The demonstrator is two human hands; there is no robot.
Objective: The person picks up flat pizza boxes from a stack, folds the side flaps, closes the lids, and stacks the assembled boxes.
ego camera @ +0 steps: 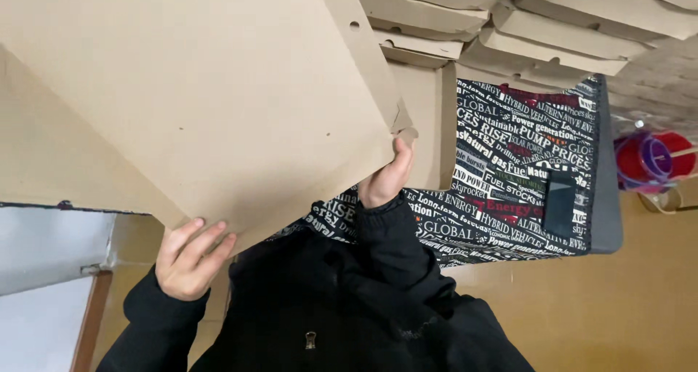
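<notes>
A large flat brown cardboard box (196, 88), pizza-box style with small round holes near one edge, fills the upper left, tilted. My left hand (187, 259) grips its near lower corner, fingers spread under the panel. My right hand (385, 177) holds the box's right corner by a small flap, thumb pointing up. Both arms are in black sleeves, and my black jacket (327, 314) with its zip pull fills the bottom middle.
Several folded cardboard boxes (523, 23) are stacked at the top right. Below them a black cloth with white and red print (509, 161) covers a table, with a dark flat rectangular object (560, 201) on it. A red and purple plastic container (651, 160) stands at the right over tan floor (618, 306).
</notes>
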